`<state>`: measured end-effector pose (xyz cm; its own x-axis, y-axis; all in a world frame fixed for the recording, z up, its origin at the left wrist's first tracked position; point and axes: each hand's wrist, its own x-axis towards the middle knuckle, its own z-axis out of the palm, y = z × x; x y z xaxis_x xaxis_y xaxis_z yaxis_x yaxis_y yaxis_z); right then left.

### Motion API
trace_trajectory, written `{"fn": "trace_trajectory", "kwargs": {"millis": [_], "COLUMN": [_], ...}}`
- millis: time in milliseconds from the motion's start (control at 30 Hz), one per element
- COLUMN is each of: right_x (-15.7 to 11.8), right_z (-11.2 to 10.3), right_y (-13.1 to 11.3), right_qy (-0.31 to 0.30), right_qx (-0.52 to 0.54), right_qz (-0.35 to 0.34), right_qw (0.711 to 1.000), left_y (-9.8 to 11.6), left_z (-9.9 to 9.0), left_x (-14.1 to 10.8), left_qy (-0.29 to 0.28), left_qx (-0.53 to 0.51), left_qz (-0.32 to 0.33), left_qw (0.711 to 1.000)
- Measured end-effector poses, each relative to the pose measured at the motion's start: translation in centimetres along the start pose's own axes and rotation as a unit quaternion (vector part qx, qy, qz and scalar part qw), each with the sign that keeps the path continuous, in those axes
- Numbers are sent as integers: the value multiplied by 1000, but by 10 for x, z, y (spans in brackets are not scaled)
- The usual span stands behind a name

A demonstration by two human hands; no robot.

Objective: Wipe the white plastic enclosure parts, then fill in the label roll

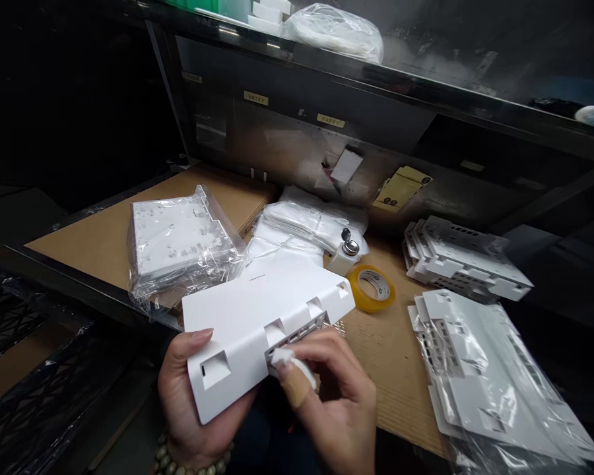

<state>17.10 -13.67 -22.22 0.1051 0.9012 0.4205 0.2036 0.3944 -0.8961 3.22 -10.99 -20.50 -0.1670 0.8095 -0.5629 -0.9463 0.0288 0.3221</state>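
Head view: the left hand (191, 389) cradles the white casing (257, 330) above the bench edge, thumb on top, while the right hand (334, 396) pinches a small white wipe (283, 359) against its ports; a loose hold could let the casing slip off toward the floor

We can't read much here. The flat white plastic housing (267, 310) carries a small grey brand mark near its top edge, too small to make out. The yellow labels (256, 98) on the dark metal shelf rail have print, but it is blurred.
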Motion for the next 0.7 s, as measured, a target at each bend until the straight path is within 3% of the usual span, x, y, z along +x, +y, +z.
{"fn": "trace_trajectory", "kwargs": {"millis": [233, 367, 533, 700], "right_x": [-13, -15, -18, -20], "right_z": [-22, -30, -32, 1], "right_y": [10, 18, 22, 2], "right_qy": [154, 203, 193, 147], "right_qx": [121, 146, 124, -6], "right_qz": [33, 32, 48, -25], "right_qw": [980, 968, 972, 989], "left_y": [10, 13, 13, 4], "left_z": [4, 8, 13, 8], "left_x": [8, 9, 7, 6], "left_qy": [46, 45, 34, -20], "left_qx": [-9, -27, -41, -17], "left_qz": [-66, -103, -114, -88], "left_qw": [997, 993, 992, 996]}}
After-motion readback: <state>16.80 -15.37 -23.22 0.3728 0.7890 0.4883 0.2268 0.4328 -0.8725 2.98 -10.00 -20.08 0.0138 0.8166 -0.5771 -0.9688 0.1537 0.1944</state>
